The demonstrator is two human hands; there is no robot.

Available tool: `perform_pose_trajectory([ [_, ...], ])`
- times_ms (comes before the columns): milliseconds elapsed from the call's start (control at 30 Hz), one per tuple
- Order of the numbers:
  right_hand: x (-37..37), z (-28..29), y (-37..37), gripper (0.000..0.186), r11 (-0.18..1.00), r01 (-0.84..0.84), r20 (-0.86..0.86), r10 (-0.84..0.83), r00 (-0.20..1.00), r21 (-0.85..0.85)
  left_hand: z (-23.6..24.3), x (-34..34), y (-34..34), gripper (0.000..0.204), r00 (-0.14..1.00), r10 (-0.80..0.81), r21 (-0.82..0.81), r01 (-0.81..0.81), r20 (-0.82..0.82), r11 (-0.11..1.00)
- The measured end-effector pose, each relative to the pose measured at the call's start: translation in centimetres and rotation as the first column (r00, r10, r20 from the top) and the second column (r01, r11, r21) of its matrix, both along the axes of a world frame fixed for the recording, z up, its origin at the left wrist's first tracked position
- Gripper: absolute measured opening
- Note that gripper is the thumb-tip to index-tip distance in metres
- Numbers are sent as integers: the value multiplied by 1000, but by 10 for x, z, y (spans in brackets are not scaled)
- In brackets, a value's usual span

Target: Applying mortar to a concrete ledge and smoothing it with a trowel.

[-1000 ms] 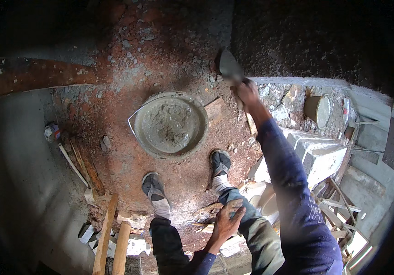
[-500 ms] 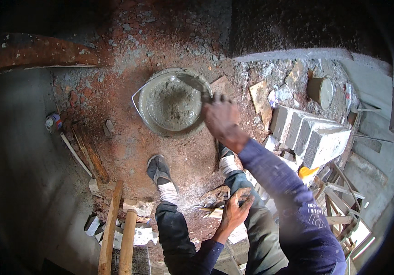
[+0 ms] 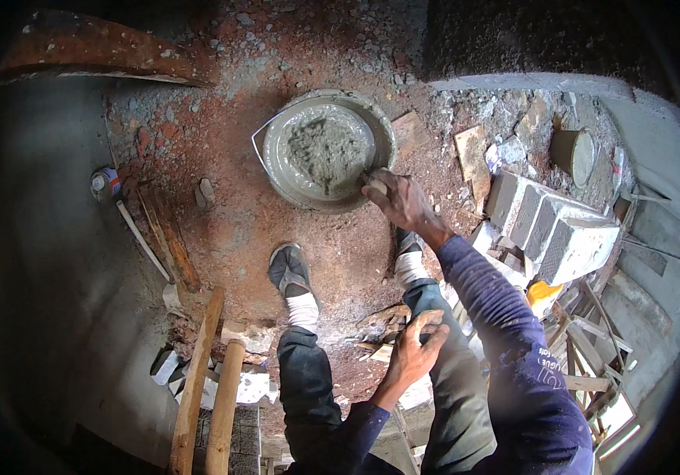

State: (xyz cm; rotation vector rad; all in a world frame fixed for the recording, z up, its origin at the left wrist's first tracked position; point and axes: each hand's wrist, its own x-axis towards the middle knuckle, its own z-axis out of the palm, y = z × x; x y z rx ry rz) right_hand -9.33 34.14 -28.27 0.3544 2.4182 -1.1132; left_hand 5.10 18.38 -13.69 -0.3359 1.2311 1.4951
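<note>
My right hand (image 3: 407,204) is closed round a trowel handle (image 3: 378,184) at the right rim of a round bucket (image 3: 288,186). The bucket holds wet grey mortar (image 3: 320,146) and has a wire handle (image 3: 258,141) at its left. The trowel's blade points into the bucket, mostly hidden in mortar. My left hand (image 3: 413,352) rests on my right leg near the knee, its fingers loosely bent and apart, with no object in them. My two shoes (image 3: 284,269) stand below the bucket, the right one partly hidden by my right arm.
White blocks (image 3: 546,222) are stacked at right, with another bucket (image 3: 573,154), a yellow object (image 3: 543,294) and scrap timber (image 3: 593,348). Poles (image 3: 221,404) lie lower left. A can (image 3: 105,184) and boards (image 3: 167,233) lie along the left wall. Rubble covers the floor behind.
My right hand has swung the trowel from the floor above right down into the bucket. The whole scene has shifted in view, the bucket now higher. My left hand stays on my leg.
</note>
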Motion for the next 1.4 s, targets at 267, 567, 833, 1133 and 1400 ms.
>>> perform_pose_trajectory([
  [267, -3, 56, 9, 41, 990, 139, 38, -140, 989, 22, 0, 1, 9, 38, 993, -84, -28, 86, 86, 996],
  [567, -123, 48, 130, 20, 993, 101, -237, -112, 965, -59, 69, -120, -11, 39, 959, -145, 16, 153, -245, 988],
  [833, -288, -87, 287, 25, 448, 536, 87, -704, 705, -715, 94, -228, -93, 37, 691, -327, -323, 142, -645, 936],
  [1133, -117, 51, 109, 20, 909, 252, -73, -291, 954, -331, -176, -255, -147, 62, 804, -99, -371, -157, -586, 915],
  [1400, -50, 100, 9, 26, 360, -336, 28, 645, 764, 870, -232, -281, -122, 47, 727, -9, -212, -189, -686, 959],
])
